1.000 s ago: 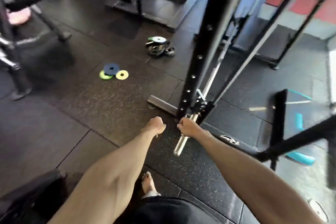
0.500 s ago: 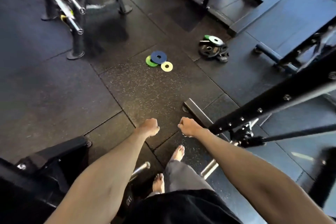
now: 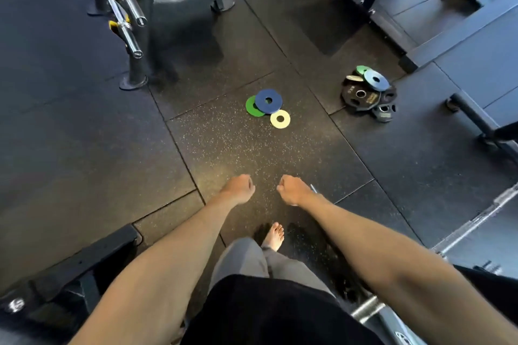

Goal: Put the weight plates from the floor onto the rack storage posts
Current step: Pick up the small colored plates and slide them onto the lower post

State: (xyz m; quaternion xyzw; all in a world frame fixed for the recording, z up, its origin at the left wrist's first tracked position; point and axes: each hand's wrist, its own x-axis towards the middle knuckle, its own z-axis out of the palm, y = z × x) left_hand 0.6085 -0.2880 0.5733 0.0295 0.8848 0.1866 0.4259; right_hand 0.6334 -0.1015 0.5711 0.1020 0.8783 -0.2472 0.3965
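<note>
The black rubber floor [image 3: 84, 134] fills most of the view, and the blue plate [image 3: 268, 101] in the middle of it is the landmark. Far to the upper left of the blue plate stands a dark rack [image 3: 140, 17] with two shiny bar ends [image 3: 134, 5] sticking out. To the right of the blue plate sits a pile of black plates [image 3: 361, 96] with a pale blue plate [image 3: 376, 80] on top; how many black ones there are is hard to count. Below the blue plate, nearer the person, two bare hands hang over the floor, the left hand [image 3: 238, 189] and the right hand [image 3: 291, 190], both curled into fists with nothing in them, close but not touching. One bare foot [image 3: 274, 236] shows below them. The blue plate partly covers one green plate [image 3: 252, 106], and one yellow plate [image 3: 280, 119] lies touching its lower right edge.
</note>
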